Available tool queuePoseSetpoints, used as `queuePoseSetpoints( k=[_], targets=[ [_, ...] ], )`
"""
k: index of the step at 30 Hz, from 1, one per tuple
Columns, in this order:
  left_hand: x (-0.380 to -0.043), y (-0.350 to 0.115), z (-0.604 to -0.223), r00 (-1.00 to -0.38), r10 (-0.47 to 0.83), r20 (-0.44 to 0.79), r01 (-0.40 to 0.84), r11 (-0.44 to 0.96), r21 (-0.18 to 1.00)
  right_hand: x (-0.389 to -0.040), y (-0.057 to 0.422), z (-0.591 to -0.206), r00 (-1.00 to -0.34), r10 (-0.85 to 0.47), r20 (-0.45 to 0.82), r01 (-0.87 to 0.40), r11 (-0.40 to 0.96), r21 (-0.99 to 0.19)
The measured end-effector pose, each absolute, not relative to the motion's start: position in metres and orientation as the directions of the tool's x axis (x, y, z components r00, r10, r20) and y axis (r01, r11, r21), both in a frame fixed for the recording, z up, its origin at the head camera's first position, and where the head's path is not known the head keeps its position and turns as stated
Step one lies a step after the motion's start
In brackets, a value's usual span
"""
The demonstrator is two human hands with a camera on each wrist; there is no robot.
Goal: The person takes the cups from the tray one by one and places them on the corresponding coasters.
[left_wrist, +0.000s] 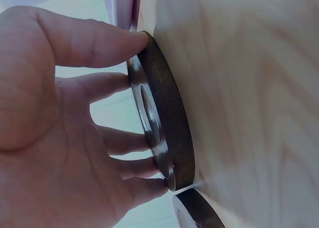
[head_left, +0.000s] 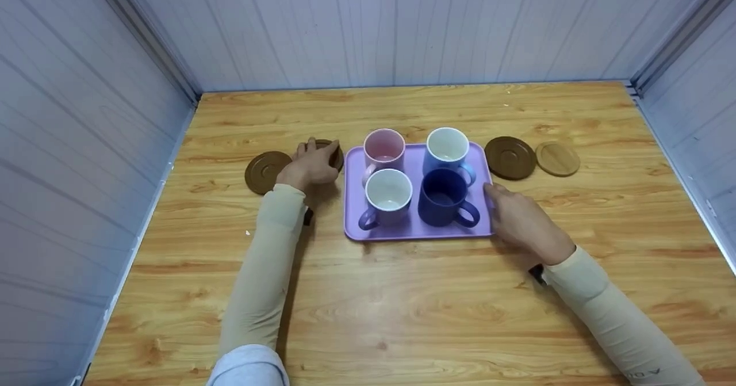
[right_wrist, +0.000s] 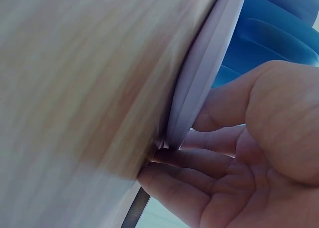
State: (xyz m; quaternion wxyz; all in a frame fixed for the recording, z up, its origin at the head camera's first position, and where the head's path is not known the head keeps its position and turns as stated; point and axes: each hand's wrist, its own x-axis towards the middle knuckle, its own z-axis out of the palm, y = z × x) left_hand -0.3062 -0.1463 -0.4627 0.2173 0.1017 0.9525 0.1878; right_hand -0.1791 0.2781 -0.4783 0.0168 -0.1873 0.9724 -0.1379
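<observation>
Right hand [head_left: 520,219]: lies on the table at the right edge of the tray; in the right wrist view its thumb rests on the rim and the fingers [right_wrist: 199,161] curl in under the edge, so it grips the tray.
Tray [head_left: 414,232]: lilac, rectangular, flat on the table centre, carrying four mugs in two rows.
Lilac mug [head_left: 386,199]: near-left place on the tray, white inside, handle towards the front left.
Navy mug [head_left: 444,199]: near-right place, handle to the right, close to the right hand.
Left hand [head_left: 310,164]: just left of the tray; thumb and fingertips pinch the rim of a dark coaster.
Gripped dark coaster [left_wrist: 167,133]: beside the tray's left edge, largely covered by the hand.
Second dark coaster [head_left: 265,171]: on the table, just left of the gripped one.
Pink mug [head_left: 384,149]: far-left place.
Light blue mug [head_left: 448,149]: far-right place, white inside.
Dark saucer [head_left: 510,157]: right of the tray.
Light wooden coaster [head_left: 557,158]: just right of the saucer.
Table [head_left: 402,317]: pale wood grain.
</observation>
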Motion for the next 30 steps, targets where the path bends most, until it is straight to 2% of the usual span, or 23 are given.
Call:
queuePoseSetpoints(
  k=[15,25,30],
  targets=[
    [-0.319,-0.147,-0.461,-0.886,0.235,-0.399,0.048,0.904,0.425,-0.181,0.278,-0.479,-0.93,-0.367,-0.007,-0.351,0.895,-0.276],
    [-0.33,-0.146,-0.46,-0.871,0.221,-0.438,0.02,0.908,0.419,-0.181,0.279,-0.481,-0.919,-0.391,0.048,-0.388,0.88,-0.274],
    [-0.333,-0.145,-0.459,-0.864,0.218,-0.455,-0.004,0.899,0.438,-0.18,0.279,-0.481,-0.924,-0.381,0.029,-0.374,0.885,-0.276]
  ],
)
